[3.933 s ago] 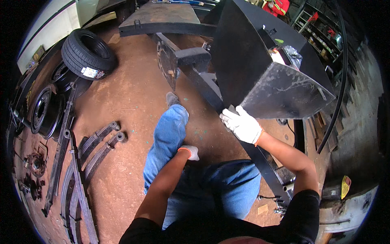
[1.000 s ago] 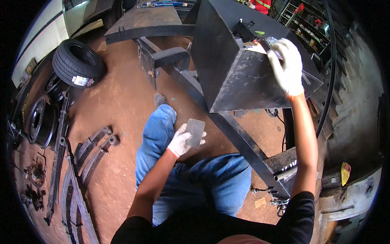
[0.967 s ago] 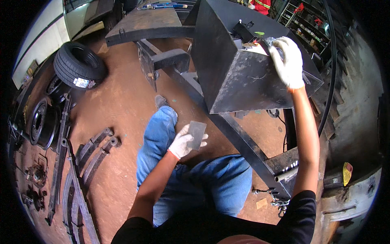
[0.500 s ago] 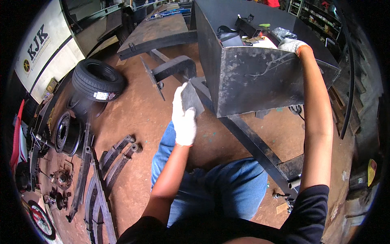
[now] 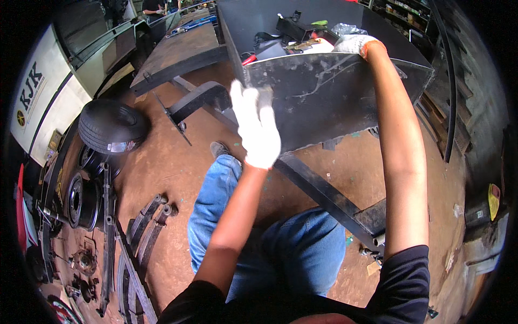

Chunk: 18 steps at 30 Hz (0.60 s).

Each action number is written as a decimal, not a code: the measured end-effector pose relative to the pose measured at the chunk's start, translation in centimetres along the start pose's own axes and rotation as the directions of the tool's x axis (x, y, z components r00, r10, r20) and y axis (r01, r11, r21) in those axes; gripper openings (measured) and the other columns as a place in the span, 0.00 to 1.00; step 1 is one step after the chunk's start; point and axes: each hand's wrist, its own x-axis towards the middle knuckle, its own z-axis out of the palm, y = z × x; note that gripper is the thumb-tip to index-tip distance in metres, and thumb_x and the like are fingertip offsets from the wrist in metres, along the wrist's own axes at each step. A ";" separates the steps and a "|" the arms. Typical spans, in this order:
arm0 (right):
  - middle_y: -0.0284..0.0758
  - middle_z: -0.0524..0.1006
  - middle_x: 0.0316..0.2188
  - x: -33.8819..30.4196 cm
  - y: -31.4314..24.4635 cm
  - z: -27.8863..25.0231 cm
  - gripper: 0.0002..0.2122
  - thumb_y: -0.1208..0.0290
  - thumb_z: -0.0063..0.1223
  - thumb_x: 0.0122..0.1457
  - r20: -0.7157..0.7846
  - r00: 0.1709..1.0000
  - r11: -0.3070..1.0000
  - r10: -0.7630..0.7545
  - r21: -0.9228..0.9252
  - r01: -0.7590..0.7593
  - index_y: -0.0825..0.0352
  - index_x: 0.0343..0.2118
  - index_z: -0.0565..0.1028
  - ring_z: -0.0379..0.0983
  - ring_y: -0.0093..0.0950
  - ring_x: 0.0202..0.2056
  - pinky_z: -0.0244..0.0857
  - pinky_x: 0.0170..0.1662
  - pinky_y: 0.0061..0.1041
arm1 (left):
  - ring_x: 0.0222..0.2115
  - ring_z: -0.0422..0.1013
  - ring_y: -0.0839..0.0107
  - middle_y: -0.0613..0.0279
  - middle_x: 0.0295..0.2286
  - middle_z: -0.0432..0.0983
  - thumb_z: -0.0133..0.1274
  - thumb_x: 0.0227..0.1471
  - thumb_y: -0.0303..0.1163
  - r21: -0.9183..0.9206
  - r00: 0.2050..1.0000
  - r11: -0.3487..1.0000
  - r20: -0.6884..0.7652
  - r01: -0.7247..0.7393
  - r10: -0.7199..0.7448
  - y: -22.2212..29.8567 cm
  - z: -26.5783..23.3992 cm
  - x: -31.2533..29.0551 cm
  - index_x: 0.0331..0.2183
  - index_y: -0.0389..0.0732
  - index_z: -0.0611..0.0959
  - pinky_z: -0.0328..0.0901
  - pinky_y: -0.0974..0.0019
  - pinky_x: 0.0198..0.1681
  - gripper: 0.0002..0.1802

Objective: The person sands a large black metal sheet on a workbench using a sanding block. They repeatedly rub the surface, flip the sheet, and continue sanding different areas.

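Note:
A white glove with an orange cuff covers my left hand (image 5: 256, 127), which is smeared a little by motion. Its fingers point up beside the left corner of a black metal box (image 5: 324, 102). Between the fingers and the box's end panel shows the edge of a grey flat sheet (image 5: 265, 97), mostly hidden by the glove; its material I cannot make out. My right hand (image 5: 353, 45), gloved the same way, is closed over the panel's top edge. Inside the box, close to that hand, lie a clear plastic bag (image 5: 348, 29), black parts (image 5: 294, 27) and other small items.
Under the box runs a dark steel frame beam (image 5: 324, 186), with a curved fender-like bracket (image 5: 202, 100) to its left. A tyre (image 5: 113, 127), wheel rims (image 5: 81, 200) and leaf springs (image 5: 143, 232) lie on the left floor. Another person (image 5: 154, 7) stands far back.
My left hand has moved up and right with the grey sheet, from beside the box to its end panel. The view has shifted; my right hand stays on the rim.

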 end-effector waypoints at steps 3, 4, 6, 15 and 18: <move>0.41 0.80 0.53 0.0 -0.4 0.1 0.30 0.41 0.52 0.55 -0.005 1.000 0.998 0.002 -0.068 -0.003 0.61 0.52 0.81 0.77 0.42 0.54 0.68 0.58 0.39 | 0.66 0.57 0.48 0.42 0.66 0.58 0.43 0.64 0.29 -0.110 0.990 0.985 -0.022 0.135 -0.138 3.3 -0.2 6.1 0.68 0.38 0.58 0.49 0.54 0.70 0.33; 0.41 0.80 0.53 0.3 -0.4 0.3 0.31 0.41 0.51 0.56 0.009 1.000 0.996 -0.028 -0.080 0.028 0.62 0.52 0.81 0.77 0.42 0.54 0.68 0.58 0.39 | 0.65 0.58 0.48 0.42 0.65 0.59 0.43 0.64 0.29 -0.098 0.990 0.985 -0.006 0.143 -0.144 3.5 -0.5 6.7 0.68 0.38 0.57 0.50 0.55 0.69 0.33; 0.42 0.81 0.52 0.7 -0.2 0.6 0.32 0.40 0.50 0.56 0.032 0.997 0.992 -0.075 -0.102 0.078 0.63 0.51 0.80 0.78 0.42 0.54 0.68 0.58 0.38 | 0.64 0.60 0.48 0.41 0.64 0.60 0.42 0.64 0.29 -0.108 0.978 0.973 0.051 0.205 -0.201 3.1 -0.9 5.9 0.68 0.38 0.57 0.52 0.55 0.68 0.33; 0.41 0.81 0.50 1.2 -0.2 0.3 0.33 0.36 0.49 0.58 0.032 0.983 0.973 -0.180 -0.138 0.182 0.62 0.53 0.79 0.78 0.37 0.52 0.69 0.56 0.35 | 0.67 0.56 0.49 0.43 0.67 0.55 0.42 0.66 0.33 0.013 0.965 0.971 0.108 0.238 -0.238 -2.3 -0.3 -3.3 0.70 0.39 0.52 0.48 0.53 0.70 0.36; 0.40 0.80 0.52 1.0 -1.2 -0.1 0.32 0.38 0.50 0.58 0.004 0.978 0.972 -0.209 -0.111 0.208 0.61 0.55 0.78 0.76 0.37 0.53 0.67 0.57 0.34 | 0.62 0.62 0.40 0.35 0.63 0.61 0.43 0.67 0.34 0.181 0.993 0.977 0.033 -0.113 0.109 0.8 -0.8 6.3 0.68 0.36 0.55 0.55 0.51 0.66 0.33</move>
